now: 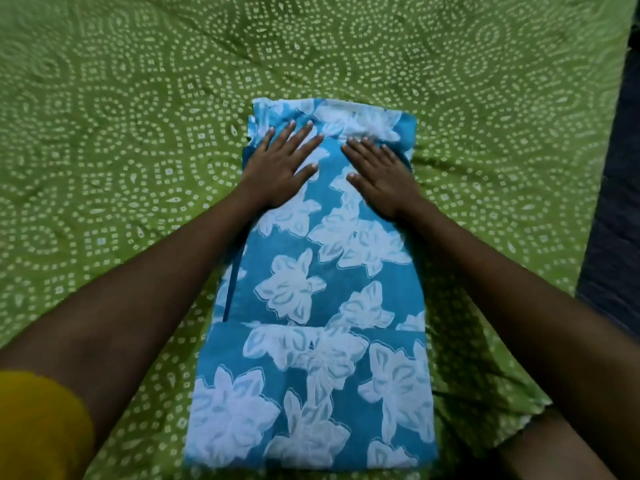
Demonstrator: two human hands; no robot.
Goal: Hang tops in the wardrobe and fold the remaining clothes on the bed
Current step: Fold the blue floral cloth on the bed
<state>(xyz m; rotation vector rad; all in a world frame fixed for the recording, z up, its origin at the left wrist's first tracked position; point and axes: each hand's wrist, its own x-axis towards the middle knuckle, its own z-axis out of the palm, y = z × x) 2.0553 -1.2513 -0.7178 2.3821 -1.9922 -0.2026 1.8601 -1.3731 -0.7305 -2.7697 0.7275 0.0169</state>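
Your left hand and right hand press flat, fingers straight, on the far end of the blue floral garment. It lies folded lengthwise on the green bedsheet.

- Setting read as a home bedroom.
- Nearly the whole view is filled by a bed, covered with a green bedsheet printed in white dotted rings.
- Soft, slightly creased surface is seen under the sheet, consistent with a mattress.
- A folded blue garment with white flowers is laid flat on the sheet: household laundry.
- A dark strip of floor is seen past the bed's right edge.
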